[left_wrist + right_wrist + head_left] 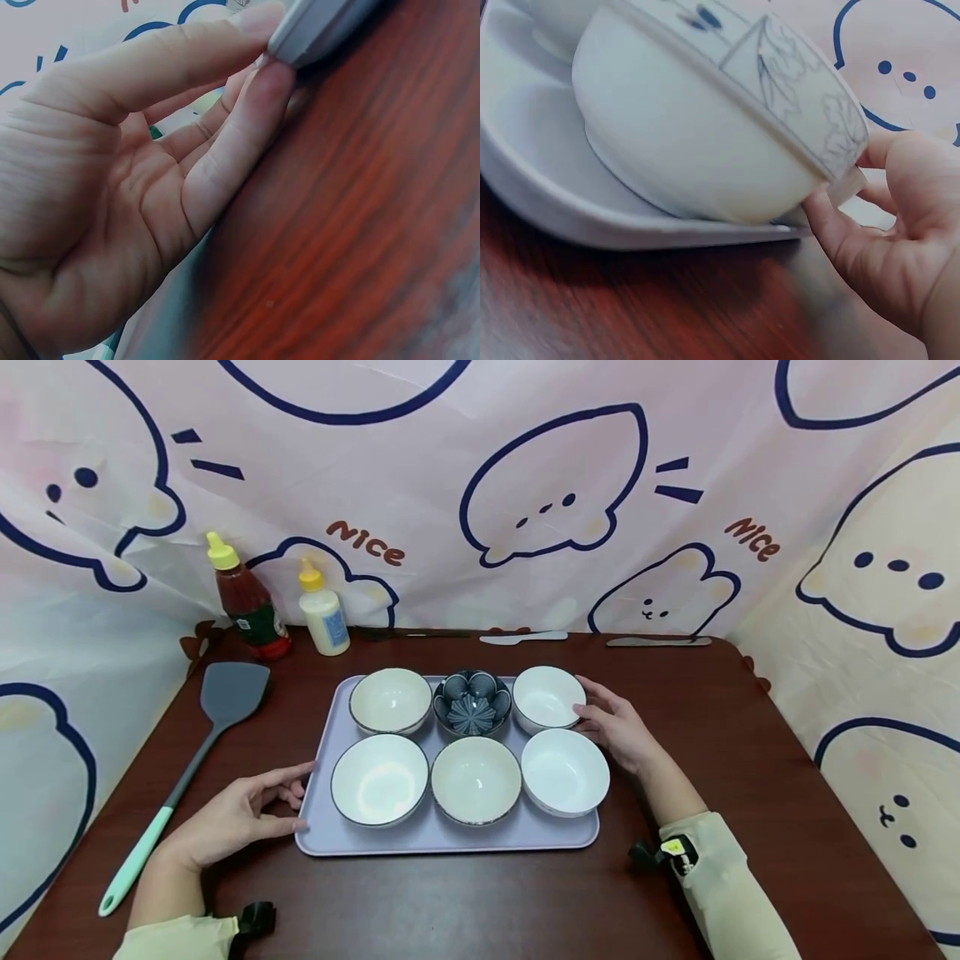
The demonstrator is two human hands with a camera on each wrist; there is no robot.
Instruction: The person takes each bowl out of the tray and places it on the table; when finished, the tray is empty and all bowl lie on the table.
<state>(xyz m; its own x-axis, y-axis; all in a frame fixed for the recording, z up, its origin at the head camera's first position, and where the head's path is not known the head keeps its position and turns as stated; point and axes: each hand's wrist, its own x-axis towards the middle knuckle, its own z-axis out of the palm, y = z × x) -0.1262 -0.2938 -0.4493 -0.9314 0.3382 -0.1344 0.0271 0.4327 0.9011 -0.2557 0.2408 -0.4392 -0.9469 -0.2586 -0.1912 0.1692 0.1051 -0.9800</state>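
The lilac tray (465, 843) was set between the two hands, its long axis running from left to right across the dark table (465, 910). Its left edge was taken between the thumb and fingertips of the left hand (232, 814), the palm being left hollow and the gap no wider than the rim. By the right hand (618, 731), half curled, the right side of the rear right bowl (547, 697) appeared to be held between thumb and fingers; whether the tray's edge was also caught there could not be told. The two grips were not placed level: the left was set nearer the front, the right nearer the back, so an uneven pull would have to be guarded against. That bowl was reached far more nearly by the right hand than by the left.

Two rows of three were formed on the tray. The rear row was completed by a dark blue bowl (472, 703) and the rear left bowl (391, 700); in front were ranged the front left bowl (380, 779), front middle bowl (476, 781) and front right bowl (566, 772), little room being left between them.

Farther out, the left side was bounded by a spatula (192, 767), laid slantwise behind the left hand, and the back by a red sauce bottle (253, 610), a pale bottle (325, 618) and a white knife (517, 638). Nothing was seen standing between either hand and the tray
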